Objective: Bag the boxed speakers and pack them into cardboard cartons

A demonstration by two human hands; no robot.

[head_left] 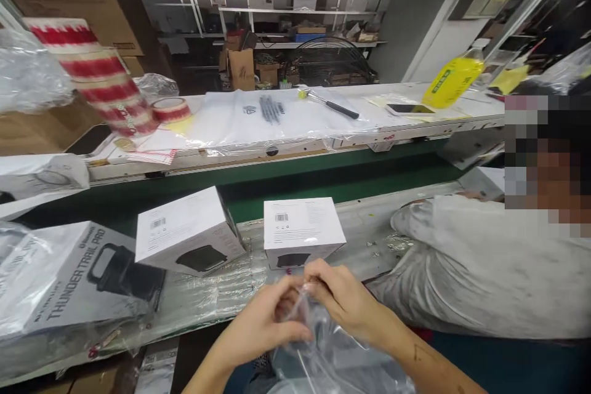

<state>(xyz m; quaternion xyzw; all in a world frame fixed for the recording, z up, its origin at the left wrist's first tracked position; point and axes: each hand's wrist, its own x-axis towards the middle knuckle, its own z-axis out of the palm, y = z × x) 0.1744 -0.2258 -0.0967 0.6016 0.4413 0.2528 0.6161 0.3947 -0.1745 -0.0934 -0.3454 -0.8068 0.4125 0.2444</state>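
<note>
A clear plastic bag [341, 351] hangs in front of me, low in the view. At its top edge my right hand [344, 298] pinches the film between thumb and fingers. My left hand [265, 317] is curled round the same edge, its thumb against the bag. Just beyond my fingers is a white box [302, 225] with a barcode and a dark product picture. Another white box [184, 228] sits at an angle to its left. Farther left lies a larger printed box [78, 277], partly covered by clear plastic.
A person in a grey shirt [498, 258] leans in at the right. The raised shelf [295, 141] holds stacked red-and-white tape rolls [106, 83], plastic sheets [231, 114], a hammer [335, 104], a phone [410, 109] and a bottle of yellow liquid [455, 79]. Green surface [369, 169] runs beneath it.
</note>
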